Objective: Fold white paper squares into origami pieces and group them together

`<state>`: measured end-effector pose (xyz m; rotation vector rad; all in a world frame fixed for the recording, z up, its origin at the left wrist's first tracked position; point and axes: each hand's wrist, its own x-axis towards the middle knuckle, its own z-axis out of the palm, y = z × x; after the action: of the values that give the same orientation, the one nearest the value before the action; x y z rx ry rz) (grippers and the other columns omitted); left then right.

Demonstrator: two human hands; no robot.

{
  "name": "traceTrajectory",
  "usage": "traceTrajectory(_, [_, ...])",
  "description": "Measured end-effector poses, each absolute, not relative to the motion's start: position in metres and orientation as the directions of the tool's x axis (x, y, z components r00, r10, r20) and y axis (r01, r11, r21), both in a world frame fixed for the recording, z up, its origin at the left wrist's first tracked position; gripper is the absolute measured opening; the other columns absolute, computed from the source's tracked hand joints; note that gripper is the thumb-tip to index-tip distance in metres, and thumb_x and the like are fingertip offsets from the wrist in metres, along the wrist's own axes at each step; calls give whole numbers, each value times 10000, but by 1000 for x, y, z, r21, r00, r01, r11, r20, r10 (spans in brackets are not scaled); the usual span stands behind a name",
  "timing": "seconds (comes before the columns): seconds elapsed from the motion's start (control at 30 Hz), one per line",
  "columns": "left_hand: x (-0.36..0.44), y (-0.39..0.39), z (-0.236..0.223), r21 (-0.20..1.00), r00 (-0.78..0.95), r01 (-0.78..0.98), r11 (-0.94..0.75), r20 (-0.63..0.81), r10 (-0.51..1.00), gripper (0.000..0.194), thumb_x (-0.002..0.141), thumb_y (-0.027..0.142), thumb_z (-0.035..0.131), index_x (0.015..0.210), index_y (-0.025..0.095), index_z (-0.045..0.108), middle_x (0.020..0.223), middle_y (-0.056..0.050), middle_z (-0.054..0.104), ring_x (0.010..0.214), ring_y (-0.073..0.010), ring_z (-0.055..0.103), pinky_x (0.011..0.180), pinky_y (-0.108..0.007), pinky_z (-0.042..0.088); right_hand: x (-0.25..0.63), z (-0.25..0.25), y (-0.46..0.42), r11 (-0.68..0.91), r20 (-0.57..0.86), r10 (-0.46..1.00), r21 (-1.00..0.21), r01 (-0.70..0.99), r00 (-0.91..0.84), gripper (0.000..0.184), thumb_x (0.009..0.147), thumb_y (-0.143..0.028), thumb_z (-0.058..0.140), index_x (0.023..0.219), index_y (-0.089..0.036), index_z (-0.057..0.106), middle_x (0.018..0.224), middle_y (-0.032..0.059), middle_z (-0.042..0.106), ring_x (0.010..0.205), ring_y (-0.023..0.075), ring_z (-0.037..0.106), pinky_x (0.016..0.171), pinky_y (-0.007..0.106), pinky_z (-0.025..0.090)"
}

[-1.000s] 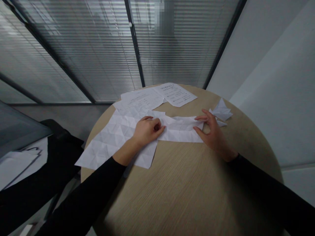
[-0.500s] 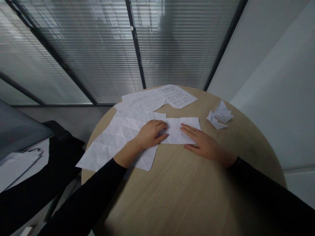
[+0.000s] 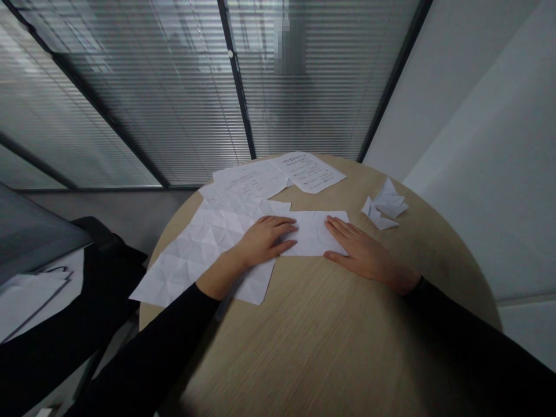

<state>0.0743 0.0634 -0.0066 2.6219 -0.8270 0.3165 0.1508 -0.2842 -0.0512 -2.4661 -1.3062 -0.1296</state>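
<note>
Right hand (image 3: pixel 362 250) lies on a white, faintly creased, oblong paper (image 3: pixel 310 233).

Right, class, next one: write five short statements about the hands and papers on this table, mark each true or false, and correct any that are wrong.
1. The right hand lies on the small white paper. True.
2. The printed sheets lie at the near edge of the table. False: they lie toward its far edge.
3. The large creased sheet extends to the left of the left hand. True.
4. The folded paper pieces sit left of both hands. False: they sit right of the small white paper.
5. Both hands are bare. True.
</note>
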Motion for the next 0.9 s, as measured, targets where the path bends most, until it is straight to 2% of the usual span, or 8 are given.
traceTrajectory(0.5, [75,65,-10,279,793,-600,-749,331,-512,362,1172,456,652,1461,247,709,1599,-134,719,1471,-325,703,1244,-594,538,155,-54,-288,-588,295,723,-212,781,624,950,1158,-738,502,1863,-142,279,1856,259,427,1740,416,408,1406,661,414])
traceTrajectory(0.6, [74,65,-9,287,797,-595,-751,330,-506,399,1143,503,700,1459,260,710,1601,-132,718,1471,-328,702,1247,-590,535,156,-55,-289,-594,297,721,-202,779,626,881,1187,-674,460,1858,-128,293,1854,261,429,1741,405,410,1411,649,409])
traceTrajectory(0.77, [73,65,-8,284,800,-589,-756,333,-498,556,1049,614,812,1475,275,703,1609,-137,711,1457,-359,705,1242,-612,536,159,-57,-292,-569,302,731,-226,791,612,737,1221,-491,389,1885,-209,238,1873,186,422,1738,376,420,1413,663,404])
traceTrajectory(0.9, [73,64,-8,274,802,-585,-764,332,-496,637,996,674,853,1466,272,702,1606,-141,713,1446,-376,711,1246,-635,531,160,-55,-293,-571,294,734,-220,791,612,718,1222,-466,385,1875,-190,270,1872,194,424,1750,367,397,1423,647,389])
